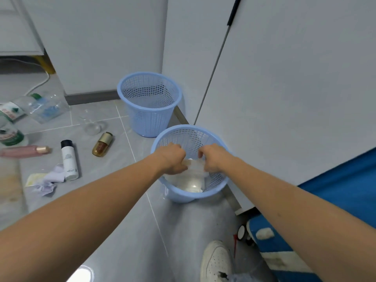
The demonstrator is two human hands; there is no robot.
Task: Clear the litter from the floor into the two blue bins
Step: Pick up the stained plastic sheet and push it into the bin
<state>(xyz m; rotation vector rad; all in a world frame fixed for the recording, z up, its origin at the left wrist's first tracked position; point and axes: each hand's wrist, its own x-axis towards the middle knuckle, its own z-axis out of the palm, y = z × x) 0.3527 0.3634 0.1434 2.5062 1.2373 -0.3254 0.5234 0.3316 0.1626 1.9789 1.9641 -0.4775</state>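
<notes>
Two blue mesh bins stand by the wall: the far bin (149, 104) looks empty, the near bin (175, 192) has my hands over it. My left hand (172, 158) and my right hand (213, 159) both grip a clear plastic bag (190, 176) that hangs down into the near bin. Litter lies on the floor to the left: a white bottle with a black cap (69, 160), a gold and amber bottle (102, 144), a pink bottle (25, 151), crumpled pale purple paper (50, 182) and a small glass (92, 126).
Clear plastic packaging (43, 107) and green-labelled bottles (11, 135) lie at the far left. A white cable (39, 83) runs along the floor. A pole (215, 62) leans on the wall. My white shoe (215, 261) and a blue object (333, 204) are at the lower right.
</notes>
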